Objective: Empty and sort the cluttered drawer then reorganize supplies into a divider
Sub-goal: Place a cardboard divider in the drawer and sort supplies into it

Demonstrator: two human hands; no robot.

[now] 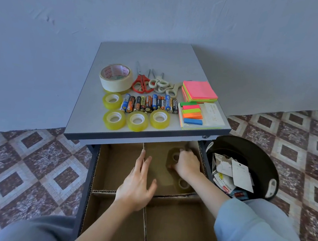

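Note:
The open drawer holds a cardboard divider (108, 190) with four compartments. My left hand (138, 186) lies open with straight fingers along the middle partition. My right hand (187, 164) is in the far right compartment, fingers curled onto a tape roll (174, 157); another tape roll (183, 184) lies nearer in the same compartment. On the cabinet top (141, 52) sit a big masking tape roll (116, 77), several yellow tape rolls (137, 120), batteries (150, 104), scissors (141, 82), sticky notes (199, 91) and index flags (193, 113).
A black bin (257, 155) with torn paper and a staples box stands right of the drawer. Patterned floor tiles surround the cabinet. A blue-grey wall rises behind it. My knees frame the drawer's near edge.

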